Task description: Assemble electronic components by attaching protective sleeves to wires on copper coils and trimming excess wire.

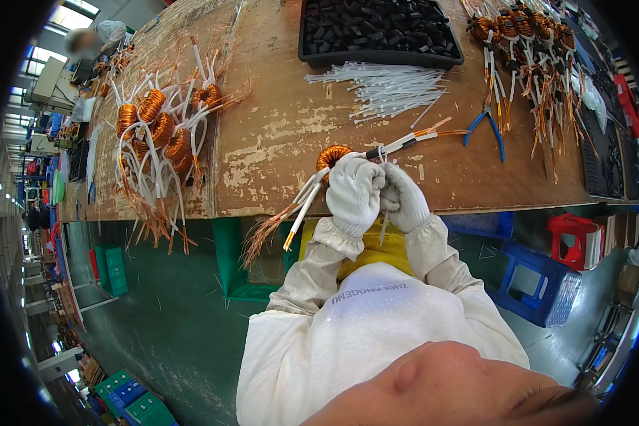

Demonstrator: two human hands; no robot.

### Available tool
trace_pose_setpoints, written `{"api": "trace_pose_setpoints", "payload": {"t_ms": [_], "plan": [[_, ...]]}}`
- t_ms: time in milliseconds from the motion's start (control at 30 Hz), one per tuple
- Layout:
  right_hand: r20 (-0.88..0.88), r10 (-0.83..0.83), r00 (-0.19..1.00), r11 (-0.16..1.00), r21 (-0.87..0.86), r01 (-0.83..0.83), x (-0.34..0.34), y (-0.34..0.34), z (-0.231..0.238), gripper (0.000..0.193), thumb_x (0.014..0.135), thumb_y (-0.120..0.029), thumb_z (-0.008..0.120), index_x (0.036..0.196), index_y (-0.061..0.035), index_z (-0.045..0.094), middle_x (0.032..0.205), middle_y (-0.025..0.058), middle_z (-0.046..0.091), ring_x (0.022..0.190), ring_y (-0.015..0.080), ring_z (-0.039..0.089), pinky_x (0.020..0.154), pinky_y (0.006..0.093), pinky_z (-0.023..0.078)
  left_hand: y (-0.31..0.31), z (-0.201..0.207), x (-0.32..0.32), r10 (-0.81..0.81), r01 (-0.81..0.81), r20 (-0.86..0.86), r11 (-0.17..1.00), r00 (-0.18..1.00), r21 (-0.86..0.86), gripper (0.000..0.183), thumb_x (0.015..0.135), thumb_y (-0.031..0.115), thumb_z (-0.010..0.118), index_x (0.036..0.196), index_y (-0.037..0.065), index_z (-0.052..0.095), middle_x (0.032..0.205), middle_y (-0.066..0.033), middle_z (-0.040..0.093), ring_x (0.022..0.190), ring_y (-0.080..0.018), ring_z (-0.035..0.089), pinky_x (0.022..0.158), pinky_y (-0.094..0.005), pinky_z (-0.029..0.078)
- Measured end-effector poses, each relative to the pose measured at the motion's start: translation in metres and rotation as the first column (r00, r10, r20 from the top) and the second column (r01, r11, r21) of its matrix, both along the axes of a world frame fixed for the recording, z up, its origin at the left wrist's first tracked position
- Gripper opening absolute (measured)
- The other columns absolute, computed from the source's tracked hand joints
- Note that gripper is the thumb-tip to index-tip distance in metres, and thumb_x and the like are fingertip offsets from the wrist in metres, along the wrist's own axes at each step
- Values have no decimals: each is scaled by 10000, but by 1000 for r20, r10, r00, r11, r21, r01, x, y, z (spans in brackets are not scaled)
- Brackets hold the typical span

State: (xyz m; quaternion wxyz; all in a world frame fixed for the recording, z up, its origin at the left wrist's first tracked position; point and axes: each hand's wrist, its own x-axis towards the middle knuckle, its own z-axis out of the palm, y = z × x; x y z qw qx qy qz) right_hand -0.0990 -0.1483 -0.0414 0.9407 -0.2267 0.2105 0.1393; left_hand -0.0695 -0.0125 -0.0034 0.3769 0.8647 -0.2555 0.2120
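Both my hands wear white gloves and meet at the front edge of the worktable. My left hand (355,190) is closed against a ring coil (331,155) wound with copper wire, hiding its lower right side. White-sleeved leads (304,206) with frayed copper ends hang left from the coil; another pair (408,140) with black sleeves stretches right. Around that pair loops a white cable tie (382,152), its tail showing below my hands. My right hand (405,197) is pinched closed at the tie, fingertips against the left hand. The exact grip is partly hidden.
Several wired coils (162,131) are heaped at the left, more (525,28) at the far right. Loose cable ties (387,89) lie before a black tray (456,57) of small black parts. Blue-handled pliers (499,135) rest to the right. Blue (539,284) and red (579,241) stools stand below.
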Motion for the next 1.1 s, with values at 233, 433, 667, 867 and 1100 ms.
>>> {"api": "trace_pose_setpoints", "payload": {"t_ms": [233, 433, 667, 867, 1100], "plan": [[-80, -23, 997, 998, -66, 18, 24, -10, -28, 226, 1063, -295, 587, 1121, -83, 642, 818, -14, 630, 497, 32, 439, 397, 191, 309, -1, -1, -24, -321, 238, -313, 932, 894, -274, 105, 865, -44, 645, 910, 44, 608, 919, -107, 631, 890, -279, 635, 825, -368, 526], [-1, 105, 994, 977, -184, -103, 21, -11, -9, 212, 1068, -252, 568, 1138, -65, 640, 769, -32, 586, 469, 34, 369, 402, 199, 301, 5, 8, -18, -630, 3, -514, 634, 582, -773, 90, 1071, 122, 541, 1047, 39, 561, 940, -77, 626, 828, -189, 626, 809, -316, 537], [375, 21, 927, 502, -806, 314, 16, 0, -15, 253, 1039, -212, 609, 1183, -12, 667, 877, 18, 694, 647, 144, 619, 589, 275, 498, 6, -4, -11, -977, -602, -120, -12, 178, -798, 226, 1130, 239, 400, 954, 133, 495, 797, 43, 403, 660, -78, 374, 623, -242, 374], [245, 131, 961, 95, -968, 233, 17, -5, 8, 205, 967, -198, 691, 1070, -26, 732, 912, 126, 722, 716, 200, 664, 686, 326, 531, 5, -6, -13, -991, -659, -48, -45, 123, -751, 268, 1137, 232, 359, 900, 148, 453, 764, 53, 344, 642, -74, 335, 600, -241, 344], [265, 144, 953, 95, -963, 253, 17, -3, 6, 206, 948, -196, 718, 1065, -28, 736, 913, 123, 725, 745, 188, 683, 705, 311, 538, 11, -10, -18, -956, -483, -258, 161, 141, -861, 213, 1124, 247, 438, 967, 117, 500, 800, 23, 443, 656, -86, 376, 614, -239, 379]]}}
